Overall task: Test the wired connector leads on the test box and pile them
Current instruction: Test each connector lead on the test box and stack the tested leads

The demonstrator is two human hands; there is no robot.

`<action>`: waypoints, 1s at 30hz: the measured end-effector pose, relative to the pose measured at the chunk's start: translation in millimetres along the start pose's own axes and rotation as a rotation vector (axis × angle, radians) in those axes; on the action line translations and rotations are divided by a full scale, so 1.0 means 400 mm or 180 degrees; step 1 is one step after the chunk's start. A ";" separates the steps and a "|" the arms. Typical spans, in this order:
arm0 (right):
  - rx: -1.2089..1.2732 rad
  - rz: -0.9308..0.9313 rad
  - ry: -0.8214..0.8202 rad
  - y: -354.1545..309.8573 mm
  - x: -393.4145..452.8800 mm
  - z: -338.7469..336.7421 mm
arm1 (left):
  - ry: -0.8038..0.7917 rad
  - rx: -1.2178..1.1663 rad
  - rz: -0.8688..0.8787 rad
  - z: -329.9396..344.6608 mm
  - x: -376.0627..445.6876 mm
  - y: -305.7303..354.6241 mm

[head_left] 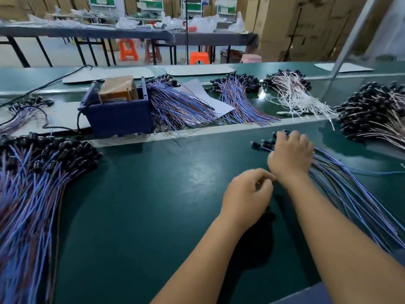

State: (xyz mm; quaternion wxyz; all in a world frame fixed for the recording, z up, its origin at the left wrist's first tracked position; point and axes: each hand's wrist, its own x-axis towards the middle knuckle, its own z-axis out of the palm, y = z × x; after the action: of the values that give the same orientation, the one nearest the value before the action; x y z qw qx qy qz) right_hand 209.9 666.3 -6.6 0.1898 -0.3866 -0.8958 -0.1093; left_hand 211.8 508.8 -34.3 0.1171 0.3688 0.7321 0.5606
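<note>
A bundle of blue and brown wired leads (350,194) with black connector heads (262,145) lies on the green table at the right. My right hand (291,156) lies on top of the heads, fingers curled down over them. Just left of that wrist, my left hand (247,194) hovers above the table with fingers loosely curled and nothing visible in it. The dark blue test box (118,115) stands at the far left of the table, apart from both hands. A big pile of the same leads (32,189) lies at the near left.
More heaps of leads lie behind a raised strip: blue ones (179,104) beside the box, another blue heap (238,99), white ones (293,93) and a black-headed heap (372,115) at the far right. A white sheet (203,95) lies among them. A metal post (350,36) rises at the right.
</note>
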 end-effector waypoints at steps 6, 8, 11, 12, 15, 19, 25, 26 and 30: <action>0.0734 -0.0995 -0.0346 -0.267 -0.062 -0.015 | 0.1222 -0.0293 -0.0368 -0.152 0.013 -0.049; 0.0978 -0.1241 -0.0429 -0.355 -0.092 -0.019 | 0.1495 -0.0132 -0.0455 -0.217 0.005 -0.068; 0.1303 -0.1467 -0.0560 -0.479 -0.130 -0.035 | 0.1983 0.0107 -0.0584 -0.318 -0.006 -0.104; 0.1436 -0.1510 -0.0626 -0.518 -0.141 -0.042 | 0.2148 0.0179 -0.0642 -0.349 -0.008 -0.115; 0.1595 -0.1638 -0.0823 -0.610 -0.172 -0.055 | 0.2533 0.0357 -0.0755 -0.423 -0.017 -0.139; 0.1640 -0.1601 -0.0899 -0.634 -0.182 -0.045 | 0.2698 0.0880 -0.0644 -0.485 -0.018 -0.157; 0.1790 -0.1676 -0.0957 -0.619 -0.182 -0.042 | 0.2913 0.1298 -0.1164 -0.569 0.007 -0.183; 0.1782 -0.1688 -0.0935 -0.620 -0.186 -0.042 | 0.2944 0.1287 -0.1268 -0.577 0.007 -0.190; 0.1772 -0.1709 -0.0899 -0.624 -0.189 -0.040 | 0.3132 0.1242 -0.1265 -0.588 0.007 -0.203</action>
State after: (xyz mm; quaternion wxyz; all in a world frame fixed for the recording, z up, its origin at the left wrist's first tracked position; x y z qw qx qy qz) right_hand 78.4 442.5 -36.4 0.1271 -0.0842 -0.9775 0.1457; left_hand 39.0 330.0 -26.3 -0.2050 -0.0662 0.8459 0.4879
